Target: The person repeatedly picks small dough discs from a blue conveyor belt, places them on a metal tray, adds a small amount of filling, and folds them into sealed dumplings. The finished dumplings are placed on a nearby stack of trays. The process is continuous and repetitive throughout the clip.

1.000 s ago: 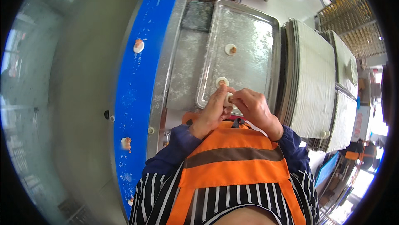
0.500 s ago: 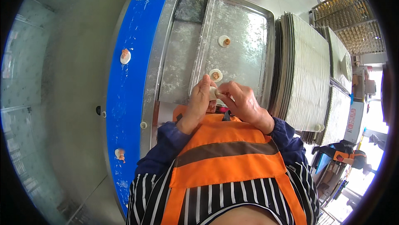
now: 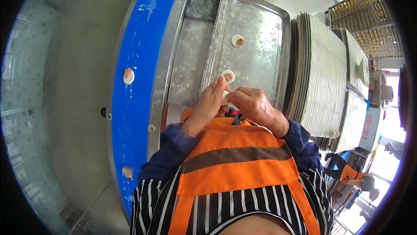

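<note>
Just above the orange apron's bib point(image 3: 234, 148), both hands meet over the near edge of a flour-dusted metal tray point(image 3: 256, 57). The left hand point(image 3: 208, 107) and the right hand point(image 3: 254, 104) are curled with fingertips pinched together on a small pale dumpling point(image 3: 225, 97), most of which is hidden between the fingers; only a sliver of white dough shows, so its long axis and which way it points cannot be told. On the tray beyond the hands lie two round wrappers with filling in the middle, one close point(image 3: 228, 76) and one farther up point(image 3: 237, 40), both flat and open. To the left, the blue conveyor belt point(image 3: 139, 61) carries another filled wrapper point(image 3: 128, 76); a further one point(image 3: 127, 172) lower down is blurred. At right, a stack of trays point(image 3: 321, 74) stands on edge, its far end cut off by the rim.
</note>
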Motion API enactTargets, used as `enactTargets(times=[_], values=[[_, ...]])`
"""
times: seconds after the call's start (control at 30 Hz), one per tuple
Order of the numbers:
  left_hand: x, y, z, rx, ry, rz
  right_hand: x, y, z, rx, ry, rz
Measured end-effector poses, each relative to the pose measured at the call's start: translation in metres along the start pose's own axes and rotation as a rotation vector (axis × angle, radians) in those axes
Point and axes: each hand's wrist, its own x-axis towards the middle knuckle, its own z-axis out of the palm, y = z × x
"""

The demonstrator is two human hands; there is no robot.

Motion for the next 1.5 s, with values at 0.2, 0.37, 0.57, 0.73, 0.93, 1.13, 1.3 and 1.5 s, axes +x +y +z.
enactTargets(times=[0.2, 0.37, 0.57, 0.73, 0.93, 1.13, 1.3, 1.5], values=[[0.009, -0.003, -0.009, -0.034, -0.039, -0.097, 0.001, 0.015, 0.012, -0.087, 0.095, -0.070], [0.014, 0.004, -0.014, -0.174, -0.122, -0.136, 0.003, 0.023, 0.014, -0.063, 0.022, -0.093], [0.021, 0.000, -0.019, -0.185, -0.103, -0.169, 0.008, 0.029, 0.014, -0.080, -0.024, -0.070], [0.035, 0.011, -0.017, -0.105, -0.097, -0.261, 0.024, 0.027, -0.004, -0.113, -0.124, -0.154], [0.048, -0.003, -0.016, -0.283, -0.064, -0.212, 0.030, 0.035, -0.010, -0.047, -0.073, 0.048], [0.079, -0.024, -0.010, -0.380, 0.089, -0.040, 0.042, 0.067, 0.022, 0.026, 0.038, 0.066], [0.054, -0.064, -0.119, 0.055, 0.561, 0.094, 0.052, 0.079, 0.035, 0.145, -0.022, 0.267], [-0.033, -0.122, -0.292, 1.046, 1.624, -0.020, 0.043, 0.113, 0.034, 0.078, -0.041, 0.217]])
